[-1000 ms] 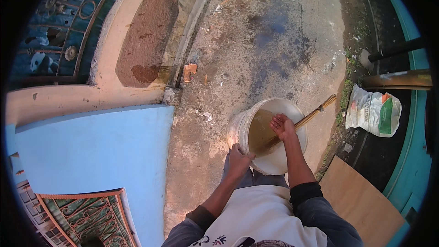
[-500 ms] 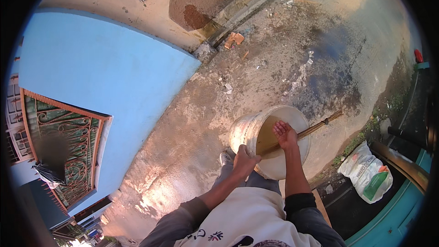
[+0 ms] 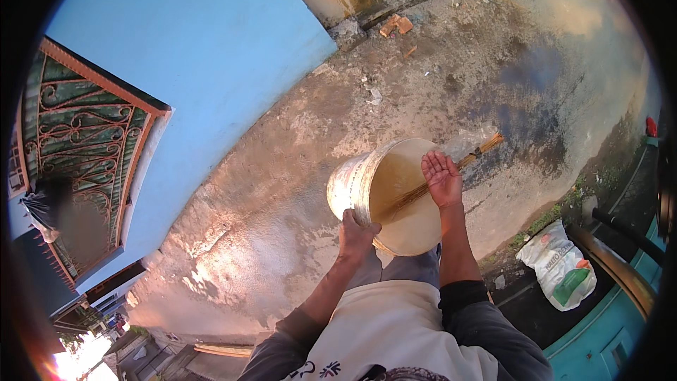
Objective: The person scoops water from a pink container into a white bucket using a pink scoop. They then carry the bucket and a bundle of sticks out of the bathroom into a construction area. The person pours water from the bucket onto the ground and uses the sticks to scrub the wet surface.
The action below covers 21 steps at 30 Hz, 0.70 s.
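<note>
A large whitish bucket is tilted in front of me, its mouth facing right. My left hand grips its near left rim, fingers closed round the edge. A stick broom lies slanted across the mouth, its lower part inside the bucket and its bound end sticking out over the far right rim. My right hand is held palm up over the bucket's right side, fingers stretched and nothing in them. It partly hides the broom. The bucket's inside looks brownish; whether it holds water I cannot tell.
Rough, stained concrete ground surrounds me, part of it shiny. A light blue wall with an ornate metal grille rises on the left. On the right lies a white sack by a teal structure. Orange brick pieces lie farther off.
The bucket and broom have shifted left in view, with my left hand still on the rim. My right hand's fingers have stretched out more. The whole view has turned somewhat.
</note>
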Each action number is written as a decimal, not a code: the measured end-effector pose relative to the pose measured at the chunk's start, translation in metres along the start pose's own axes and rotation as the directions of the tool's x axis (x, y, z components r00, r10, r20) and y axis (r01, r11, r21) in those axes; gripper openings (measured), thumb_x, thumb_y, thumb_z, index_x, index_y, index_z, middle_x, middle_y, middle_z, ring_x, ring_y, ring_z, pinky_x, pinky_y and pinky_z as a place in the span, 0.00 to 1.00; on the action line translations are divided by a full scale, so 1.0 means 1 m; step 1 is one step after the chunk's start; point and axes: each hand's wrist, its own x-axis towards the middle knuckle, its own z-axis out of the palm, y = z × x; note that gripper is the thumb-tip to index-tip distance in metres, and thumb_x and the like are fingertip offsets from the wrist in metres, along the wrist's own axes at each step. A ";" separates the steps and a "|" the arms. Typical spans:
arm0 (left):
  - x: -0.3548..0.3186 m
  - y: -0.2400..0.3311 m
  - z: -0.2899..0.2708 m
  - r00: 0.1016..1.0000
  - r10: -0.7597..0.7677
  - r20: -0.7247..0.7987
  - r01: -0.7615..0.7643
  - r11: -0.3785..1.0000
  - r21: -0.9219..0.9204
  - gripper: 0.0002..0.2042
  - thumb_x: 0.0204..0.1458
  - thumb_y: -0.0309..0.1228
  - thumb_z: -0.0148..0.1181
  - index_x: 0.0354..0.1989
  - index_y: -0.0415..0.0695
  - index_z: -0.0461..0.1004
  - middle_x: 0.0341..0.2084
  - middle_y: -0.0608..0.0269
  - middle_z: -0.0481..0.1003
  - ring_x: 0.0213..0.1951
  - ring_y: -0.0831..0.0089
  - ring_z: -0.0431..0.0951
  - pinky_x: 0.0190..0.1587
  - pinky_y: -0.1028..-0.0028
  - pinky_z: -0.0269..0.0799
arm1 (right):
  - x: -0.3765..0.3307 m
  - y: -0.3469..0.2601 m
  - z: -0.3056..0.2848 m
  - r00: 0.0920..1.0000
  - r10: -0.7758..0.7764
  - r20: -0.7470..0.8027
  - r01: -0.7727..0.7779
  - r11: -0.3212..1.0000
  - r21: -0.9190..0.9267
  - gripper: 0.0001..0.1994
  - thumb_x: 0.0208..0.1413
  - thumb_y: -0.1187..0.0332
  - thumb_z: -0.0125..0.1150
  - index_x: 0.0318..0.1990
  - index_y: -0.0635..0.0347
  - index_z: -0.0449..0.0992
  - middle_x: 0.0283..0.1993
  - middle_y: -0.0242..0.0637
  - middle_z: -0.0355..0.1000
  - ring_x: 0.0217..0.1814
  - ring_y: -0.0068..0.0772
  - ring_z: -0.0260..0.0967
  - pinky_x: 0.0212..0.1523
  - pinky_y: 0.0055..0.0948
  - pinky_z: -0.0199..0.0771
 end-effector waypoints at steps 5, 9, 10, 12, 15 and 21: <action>-0.026 -0.028 -0.048 0.999 0.016 0.031 -0.017 0.999 0.038 0.28 0.36 0.34 0.67 0.45 0.31 0.64 0.34 0.43 0.74 0.38 0.56 0.76 0.44 0.63 0.71 | 0.055 0.094 -0.174 0.875 0.467 0.129 -0.448 0.881 -0.148 0.14 0.64 0.60 0.48 0.37 0.63 0.73 0.38 0.43 0.71 0.45 0.40 0.70 0.51 0.38 0.74; -0.036 -0.094 -0.080 1.000 -0.012 -0.017 0.011 0.999 -0.034 0.28 0.35 0.32 0.68 0.44 0.30 0.64 0.36 0.43 0.73 0.39 0.58 0.75 0.44 0.64 0.70 | 0.026 0.202 -0.161 0.831 0.208 -0.515 -0.320 0.938 -0.137 0.14 0.64 0.63 0.46 0.33 0.64 0.73 0.34 0.41 0.72 0.44 0.41 0.70 0.49 0.36 0.75; -0.043 -0.103 -0.092 1.000 -0.017 -0.025 0.016 0.999 -0.041 0.27 0.35 0.31 0.68 0.43 0.30 0.64 0.35 0.45 0.72 0.38 0.60 0.74 0.43 0.64 0.70 | 0.014 0.212 -0.159 0.906 0.264 -0.330 -0.291 0.956 -0.034 0.13 0.64 0.64 0.47 0.34 0.64 0.73 0.33 0.41 0.72 0.44 0.41 0.70 0.49 0.37 0.75; -0.049 -0.129 -0.112 0.997 -0.047 -0.062 0.040 0.995 -0.096 0.25 0.35 0.30 0.68 0.40 0.31 0.64 0.34 0.49 0.71 0.37 0.63 0.72 0.41 0.66 0.70 | -0.009 0.224 -0.122 0.975 0.213 -0.067 -0.204 0.972 0.112 0.13 0.63 0.65 0.48 0.35 0.65 0.74 0.34 0.42 0.73 0.44 0.42 0.71 0.48 0.37 0.75; -0.057 -0.178 -0.125 0.980 -0.169 -0.102 0.140 0.958 -0.249 0.22 0.35 0.28 0.68 0.36 0.35 0.63 0.29 0.58 0.67 0.34 0.70 0.66 0.37 0.69 0.68 | -0.053 0.215 -0.016 0.997 0.042 0.063 -0.053 0.982 0.179 0.12 0.63 0.65 0.50 0.41 0.67 0.73 0.40 0.45 0.73 0.44 0.44 0.71 0.48 0.39 0.74; -0.068 -0.226 -0.129 0.951 -0.246 -0.189 0.192 0.945 -0.266 0.23 0.34 0.31 0.68 0.36 0.34 0.63 0.29 0.56 0.67 0.34 0.67 0.67 0.37 0.66 0.67 | -0.066 0.269 -0.039 0.918 0.315 -0.243 -0.363 0.912 -0.191 0.15 0.63 0.64 0.50 0.47 0.68 0.71 0.47 0.47 0.72 0.48 0.48 0.71 0.56 0.45 0.72</action>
